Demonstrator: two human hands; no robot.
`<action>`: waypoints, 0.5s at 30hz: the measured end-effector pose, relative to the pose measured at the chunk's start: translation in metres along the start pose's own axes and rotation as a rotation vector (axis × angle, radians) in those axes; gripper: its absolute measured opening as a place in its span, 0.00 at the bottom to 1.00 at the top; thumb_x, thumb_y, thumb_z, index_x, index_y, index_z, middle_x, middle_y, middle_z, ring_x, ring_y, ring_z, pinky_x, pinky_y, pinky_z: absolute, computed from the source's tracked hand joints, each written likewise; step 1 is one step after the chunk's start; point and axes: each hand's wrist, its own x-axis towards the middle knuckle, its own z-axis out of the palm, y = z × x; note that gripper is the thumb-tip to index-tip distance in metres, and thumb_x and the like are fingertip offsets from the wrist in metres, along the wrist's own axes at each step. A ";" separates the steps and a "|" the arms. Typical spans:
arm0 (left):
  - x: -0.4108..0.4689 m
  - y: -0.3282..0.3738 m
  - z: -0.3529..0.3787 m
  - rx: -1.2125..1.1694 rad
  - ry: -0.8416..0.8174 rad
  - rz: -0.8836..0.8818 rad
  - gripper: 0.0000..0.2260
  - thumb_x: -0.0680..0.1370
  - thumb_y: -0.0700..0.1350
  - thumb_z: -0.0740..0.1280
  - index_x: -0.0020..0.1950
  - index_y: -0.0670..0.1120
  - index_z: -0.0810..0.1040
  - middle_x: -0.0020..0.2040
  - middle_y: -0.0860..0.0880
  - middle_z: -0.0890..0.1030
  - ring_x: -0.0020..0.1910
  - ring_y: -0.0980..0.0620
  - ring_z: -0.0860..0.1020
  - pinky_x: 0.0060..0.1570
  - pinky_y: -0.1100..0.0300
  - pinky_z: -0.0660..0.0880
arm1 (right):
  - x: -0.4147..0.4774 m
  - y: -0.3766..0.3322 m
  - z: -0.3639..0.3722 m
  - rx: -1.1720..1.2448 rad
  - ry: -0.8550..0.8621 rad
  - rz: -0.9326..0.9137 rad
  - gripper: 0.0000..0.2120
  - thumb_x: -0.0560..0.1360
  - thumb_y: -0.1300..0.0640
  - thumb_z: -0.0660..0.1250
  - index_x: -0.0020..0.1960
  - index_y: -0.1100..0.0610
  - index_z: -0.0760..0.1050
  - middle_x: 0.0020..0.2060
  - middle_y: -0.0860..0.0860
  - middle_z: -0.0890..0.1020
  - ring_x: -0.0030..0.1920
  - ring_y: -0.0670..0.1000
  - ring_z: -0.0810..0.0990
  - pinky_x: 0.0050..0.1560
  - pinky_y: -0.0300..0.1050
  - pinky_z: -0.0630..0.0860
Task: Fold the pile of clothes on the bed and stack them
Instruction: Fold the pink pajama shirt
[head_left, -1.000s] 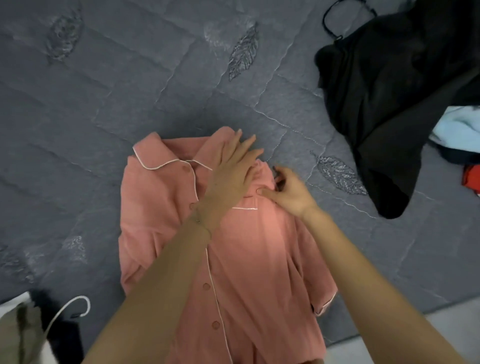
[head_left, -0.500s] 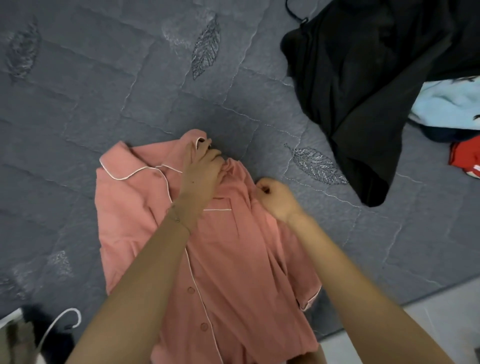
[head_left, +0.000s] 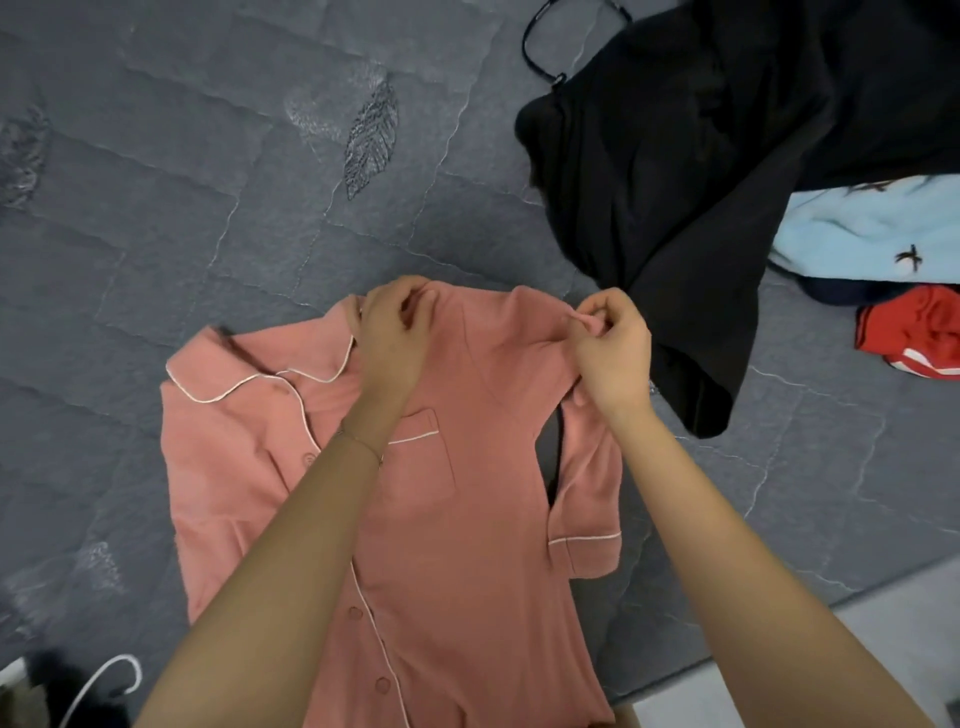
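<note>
Head view: pink shirt (head_left: 467, 519) lies front-up on the grey bed cover (head_left: 208, 208), collar end away from me, hem running off the bottom of the frame. I see both hands on its top edge.

Left hand (head_left: 395, 332): fingers curled round the fabric at the collar, near mid-shirt. Thin bracelet (head_left: 363, 444) on that wrist.

Right hand (head_left: 610, 348): thumb and fingertips pinch a small bunch of fabric at the shoulder on the right side. Creases run from that pinch down into the chest.

Sleeve (head_left: 587, 519) on the right hangs beside the body panel with a dark gap between them. Chest pocket (head_left: 421, 457) sits just below the left wrist. White piping on collar, pocket and cuff.

Black garment (head_left: 701, 182) heaped up right, its lower corner just beside the right hand; I can't tell if they touch. Light blue garment (head_left: 872, 234) and red garment (head_left: 919, 332) at the right edge. White hanger (head_left: 104, 680) in the bottom left corner. Pale floor (head_left: 883, 639) bottom right.
</note>
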 end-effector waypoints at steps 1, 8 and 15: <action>0.002 0.002 0.003 -0.011 0.007 -0.020 0.05 0.79 0.41 0.65 0.48 0.44 0.81 0.44 0.48 0.82 0.46 0.46 0.77 0.65 0.52 0.61 | 0.005 0.000 -0.005 0.001 0.039 -0.024 0.09 0.71 0.67 0.66 0.39 0.54 0.71 0.31 0.44 0.73 0.32 0.43 0.70 0.38 0.41 0.70; 0.009 0.005 0.031 0.105 -0.053 -0.065 0.06 0.78 0.41 0.65 0.51 0.44 0.81 0.45 0.46 0.82 0.50 0.42 0.78 0.64 0.44 0.64 | 0.040 0.012 -0.034 0.003 0.141 -0.064 0.12 0.72 0.63 0.69 0.38 0.49 0.71 0.29 0.42 0.72 0.30 0.40 0.69 0.35 0.30 0.68; 0.001 0.055 0.075 0.020 -0.343 0.340 0.14 0.79 0.42 0.66 0.64 0.41 0.78 0.60 0.44 0.79 0.66 0.42 0.72 0.69 0.49 0.62 | 0.049 0.020 -0.050 0.034 -0.080 -0.059 0.04 0.74 0.62 0.70 0.40 0.57 0.78 0.28 0.47 0.75 0.26 0.39 0.72 0.32 0.29 0.68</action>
